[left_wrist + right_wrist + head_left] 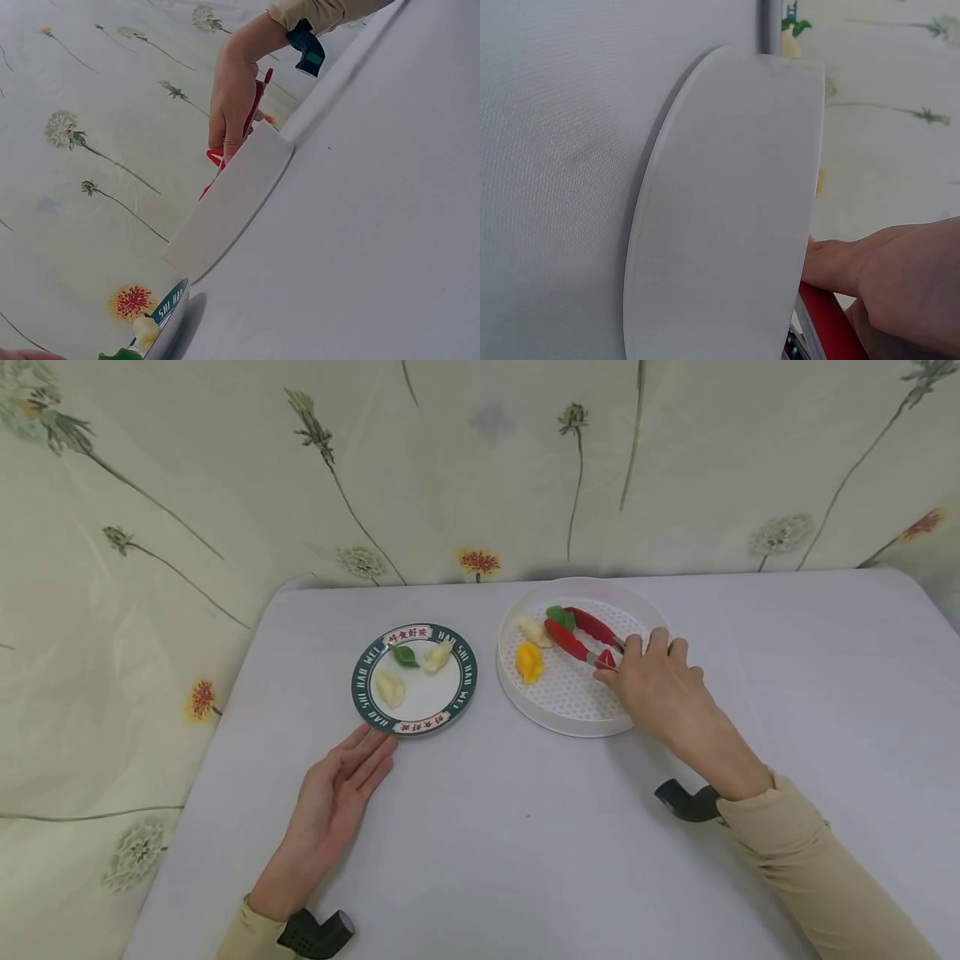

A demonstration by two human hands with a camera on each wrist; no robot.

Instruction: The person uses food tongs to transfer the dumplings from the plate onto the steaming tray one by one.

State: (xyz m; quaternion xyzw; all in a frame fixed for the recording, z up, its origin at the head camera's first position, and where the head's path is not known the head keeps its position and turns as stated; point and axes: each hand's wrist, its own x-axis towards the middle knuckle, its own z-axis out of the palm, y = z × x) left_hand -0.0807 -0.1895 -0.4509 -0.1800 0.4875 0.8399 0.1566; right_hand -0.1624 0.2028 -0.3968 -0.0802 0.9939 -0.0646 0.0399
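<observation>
My right hand [660,685] grips a pair of red-tipped tongs [567,638] with metal arms, over a round white perforated tray [562,722]. A green leaf [561,617] lies between the tong tips. Beside them in the tray are a cream-coloured piece [535,631] and a yellow pepper-like piece [529,662]. My left hand [330,802] lies palm up with straight fingers, fingertips at the near rim of a green-rimmed plate [362,703]. On that plate are another green leaf [405,656] and two cream-coloured pieces [390,687]. The tray's wall hides the tong tips in the right wrist view.
Both dishes stand on a white-covered table [510,852], the plate left of the tray with a narrow gap between. Behind the table's back edge hangs a flower-printed cloth [487,485]. A black wrist camera [315,935] is worn on each arm.
</observation>
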